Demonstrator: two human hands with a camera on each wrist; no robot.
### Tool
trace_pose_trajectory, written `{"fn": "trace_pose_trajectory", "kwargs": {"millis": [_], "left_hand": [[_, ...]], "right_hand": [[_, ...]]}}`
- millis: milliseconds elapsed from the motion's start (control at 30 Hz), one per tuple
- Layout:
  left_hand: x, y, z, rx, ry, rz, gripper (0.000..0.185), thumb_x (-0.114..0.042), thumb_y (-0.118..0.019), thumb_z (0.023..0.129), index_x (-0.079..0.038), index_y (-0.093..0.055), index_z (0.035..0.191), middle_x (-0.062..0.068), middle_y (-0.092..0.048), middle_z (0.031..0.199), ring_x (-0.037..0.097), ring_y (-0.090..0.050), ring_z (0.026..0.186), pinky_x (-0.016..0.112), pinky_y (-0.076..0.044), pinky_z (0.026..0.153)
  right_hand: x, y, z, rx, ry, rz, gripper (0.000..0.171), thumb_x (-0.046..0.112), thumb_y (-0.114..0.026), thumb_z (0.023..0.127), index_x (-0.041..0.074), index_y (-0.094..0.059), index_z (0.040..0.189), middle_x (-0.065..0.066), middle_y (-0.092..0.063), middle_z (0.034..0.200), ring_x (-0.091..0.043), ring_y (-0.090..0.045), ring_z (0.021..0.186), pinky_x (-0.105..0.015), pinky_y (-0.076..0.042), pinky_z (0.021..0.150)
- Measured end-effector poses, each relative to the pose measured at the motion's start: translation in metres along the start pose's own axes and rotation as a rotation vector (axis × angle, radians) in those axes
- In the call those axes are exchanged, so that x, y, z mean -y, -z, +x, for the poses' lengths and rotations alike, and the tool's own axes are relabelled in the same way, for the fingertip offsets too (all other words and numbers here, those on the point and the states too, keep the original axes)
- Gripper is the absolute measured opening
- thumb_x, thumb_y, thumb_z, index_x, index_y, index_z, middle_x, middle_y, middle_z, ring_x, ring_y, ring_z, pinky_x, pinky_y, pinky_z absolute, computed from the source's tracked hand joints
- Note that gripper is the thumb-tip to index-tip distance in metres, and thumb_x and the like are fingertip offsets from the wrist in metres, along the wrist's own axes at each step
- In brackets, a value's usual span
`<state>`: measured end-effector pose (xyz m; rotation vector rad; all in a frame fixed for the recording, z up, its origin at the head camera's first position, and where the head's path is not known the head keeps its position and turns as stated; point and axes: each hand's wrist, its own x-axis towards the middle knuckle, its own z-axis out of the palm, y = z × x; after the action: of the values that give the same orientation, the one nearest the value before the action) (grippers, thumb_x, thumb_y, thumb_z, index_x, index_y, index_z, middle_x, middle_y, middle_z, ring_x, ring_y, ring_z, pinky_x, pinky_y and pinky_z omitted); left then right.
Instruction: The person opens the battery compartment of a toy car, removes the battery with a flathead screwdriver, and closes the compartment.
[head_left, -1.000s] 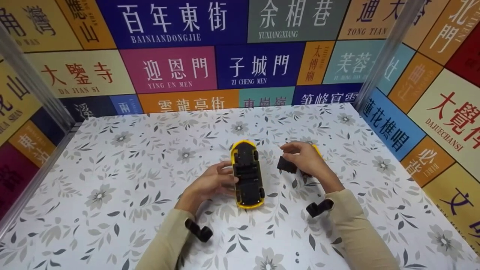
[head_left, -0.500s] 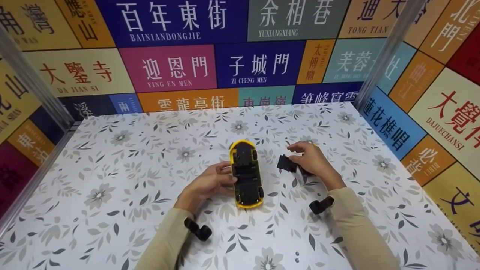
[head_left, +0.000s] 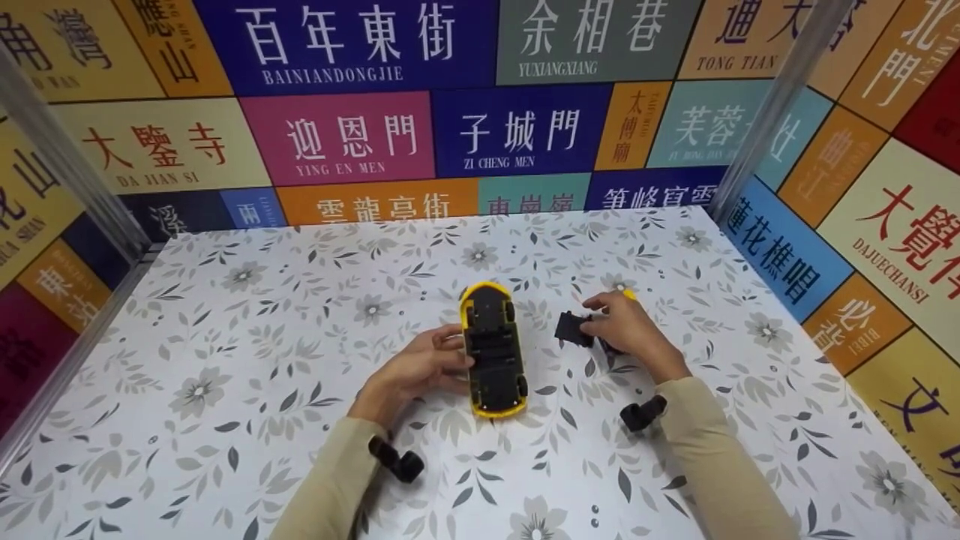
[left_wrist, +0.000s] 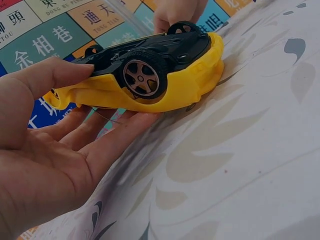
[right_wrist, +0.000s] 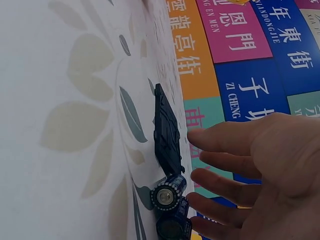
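I see the yellow toy car [head_left: 493,349] upside down at frame centre, its long axis running toward the back wall. My left hand [head_left: 417,369] cups its left flank, fingers relaxed. To its right lies a black cover [head_left: 573,328], with batteries [right_wrist: 169,192] just beside it; my right hand [head_left: 628,330] reaches over them, fingers loosely spread. Floral table [head_left: 225,360] spreads wide all round

The right hand [head_left: 628,330] covers most of a small yellow thing [head_left: 630,295] near the middle of the tabletop [head_left: 225,337], so I cannot tell what it is. In the right wrist view, the two batteries [right_wrist: 170,192] are cut off by the bottom edge.
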<state>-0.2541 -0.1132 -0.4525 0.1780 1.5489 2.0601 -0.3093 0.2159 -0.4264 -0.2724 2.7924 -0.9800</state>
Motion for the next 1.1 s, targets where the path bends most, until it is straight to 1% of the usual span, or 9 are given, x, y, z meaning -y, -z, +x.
{"fn": "trace_pose_trajectory", "kwargs": {"millis": [100,233,367,533,633,733,900,1000,1100], "left_hand": [[0.0005,0.0001,0.0003,-0.025,0.003,-0.008,0.066,0.008,-0.056,0.086,-0.003,-0.038,0.148,0.008,-0.064,0.125,0.025,-0.071,0.094,0.047,-0.062,0.081],[0.0021,0.0016,0.0009,-0.047,0.010,-0.019,0.065,0.006,-0.059,0.087,0.000,-0.037,0.148,0.005,-0.066,0.118,0.025,-0.070,0.096,0.048,-0.061,0.083],[0.0040,0.0037,0.0016,-0.048,0.010,-0.020,0.062,0.005,-0.059,0.088,0.002,-0.038,0.146,0.006,-0.068,0.123,0.024,-0.071,0.097,0.049,-0.061,0.085],[0.0069,0.0062,0.0028,-0.050,0.016,-0.013,0.057,0.004,-0.058,0.090,0.002,-0.041,0.144,0.010,-0.067,0.130,0.021,-0.071,0.098,0.048,-0.061,0.086],[0.0080,0.0075,0.0035,-0.055,0.024,-0.012,0.057,0.003,-0.057,0.090,0.001,-0.041,0.145,0.011,-0.065,0.133,0.021,-0.071,0.099,0.048,-0.061,0.087],[0.0083,0.0086,0.0038,-0.055,0.025,-0.015,0.057,0.003,-0.057,0.090,0.000,-0.041,0.144,0.010,-0.065,0.133,0.020,-0.071,0.099,0.048,-0.061,0.087],[0.0076,0.0084,0.0036,-0.055,0.030,-0.019,0.055,0.003,-0.057,0.090,-0.001,-0.042,0.143,0.004,-0.070,0.122,0.020,-0.072,0.095,0.046,-0.062,0.084],[0.0070,0.0080,0.0033,-0.055,0.032,-0.026,0.054,0.003,-0.057,0.090,-0.002,-0.042,0.142,0.002,-0.072,0.116,0.020,-0.073,0.094,0.044,-0.062,0.083],[0.0068,0.0080,0.0027,-0.047,0.031,-0.040,0.055,0.003,-0.057,0.091,-0.003,-0.040,0.143,0.001,-0.072,0.115,0.020,-0.073,0.093,0.043,-0.062,0.081]], "right_hand": [[0.0010,-0.0003,0.0007,0.019,-0.023,-0.015,0.048,0.016,-0.065,0.095,-0.004,-0.055,0.138,-0.030,-0.050,0.143,-0.045,-0.052,0.127,-0.054,-0.050,0.101],[0.0022,-0.0005,0.0023,0.047,-0.057,-0.043,0.053,0.018,-0.067,0.095,-0.005,-0.053,0.141,-0.028,-0.051,0.144,-0.041,-0.056,0.124,-0.051,-0.050,0.101],[0.0024,-0.0012,0.0037,0.048,-0.060,-0.070,0.055,0.017,-0.069,0.093,-0.008,-0.052,0.140,-0.029,-0.052,0.144,-0.036,-0.059,0.120,-0.048,-0.051,0.100],[0.0003,-0.0026,0.0047,0.029,-0.044,-0.089,0.052,0.015,-0.069,0.092,-0.012,-0.055,0.134,-0.030,-0.057,0.137,-0.030,-0.060,0.108,-0.046,-0.052,0.097],[-0.0001,-0.0030,0.0047,0.025,-0.031,-0.088,0.050,0.015,-0.070,0.091,-0.012,-0.058,0.132,-0.030,-0.059,0.135,-0.032,-0.061,0.110,-0.047,-0.052,0.098],[0.0003,-0.0034,0.0041,0.029,-0.029,-0.071,0.047,0.014,-0.070,0.091,-0.009,-0.060,0.131,-0.030,-0.058,0.136,-0.037,-0.061,0.117,-0.050,-0.051,0.100],[-0.0004,-0.0036,0.0030,0.047,-0.022,-0.077,0.050,0.014,-0.067,0.093,-0.008,-0.054,0.136,-0.033,-0.052,0.140,-0.045,-0.054,0.126,-0.054,-0.047,0.106],[-0.0009,-0.0046,0.0024,0.057,0.014,-0.106,0.052,0.012,-0.065,0.094,-0.010,-0.050,0.139,-0.035,-0.049,0.137,-0.046,-0.051,0.126,-0.057,-0.044,0.108],[-0.0011,-0.0066,0.0024,0.053,0.035,-0.123,0.049,0.011,-0.064,0.095,-0.010,-0.052,0.138,-0.035,-0.047,0.135,-0.046,-0.049,0.125,-0.057,-0.042,0.110]]}}
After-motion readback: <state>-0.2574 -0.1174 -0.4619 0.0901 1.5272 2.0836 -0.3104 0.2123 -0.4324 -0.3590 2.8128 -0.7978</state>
